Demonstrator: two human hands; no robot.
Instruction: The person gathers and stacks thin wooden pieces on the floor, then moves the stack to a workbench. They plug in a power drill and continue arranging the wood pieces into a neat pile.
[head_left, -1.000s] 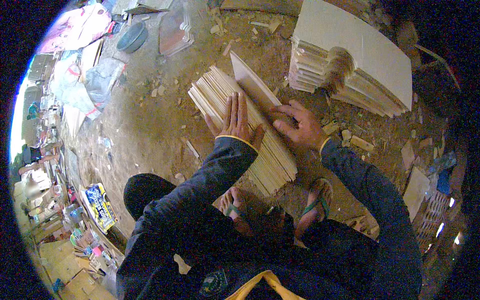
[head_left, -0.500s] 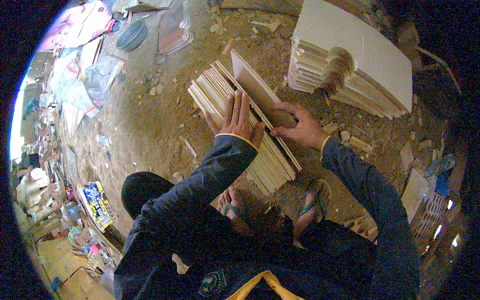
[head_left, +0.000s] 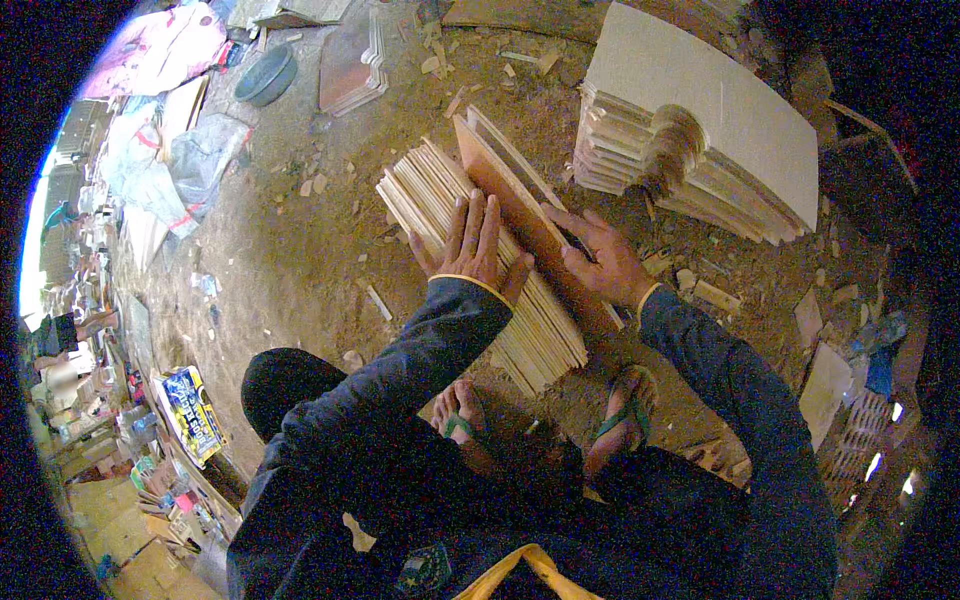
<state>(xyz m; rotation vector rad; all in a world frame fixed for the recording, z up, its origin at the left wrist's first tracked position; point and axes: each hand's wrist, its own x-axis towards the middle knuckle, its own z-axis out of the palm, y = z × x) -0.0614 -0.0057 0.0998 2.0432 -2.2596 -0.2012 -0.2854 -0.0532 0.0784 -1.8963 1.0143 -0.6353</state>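
Note:
A bundle of thin wooden boards (head_left: 535, 345) stands on edge on the ground in front of me. My left hand (head_left: 472, 245) lies across its upper edges with the fingers stretched out and the thumb toward the right side. Just right of the bundle, a brown-faced board (head_left: 515, 205) leans away from it, leaving a gap. My right hand (head_left: 605, 262) grips the top edge of that board, thumb and fingers around it. Another thin board (head_left: 510, 150) stands behind it on the right, partly hidden by the right hand.
A tall stack of pale boards with a rounded notch (head_left: 720, 110) stands at the upper right. Farther off lie brown panels (head_left: 350, 70), a dark basin (head_left: 266, 75) and a grey plastic sheet (head_left: 210, 155). Wood scraps litter the dirt floor. My sandalled feet (head_left: 622, 415) are close to the bundle.
The brown-faced board has come away from the bundle and tilted right, showing its face. My right hand has shifted slightly with it; the left hand stays on the bundle.

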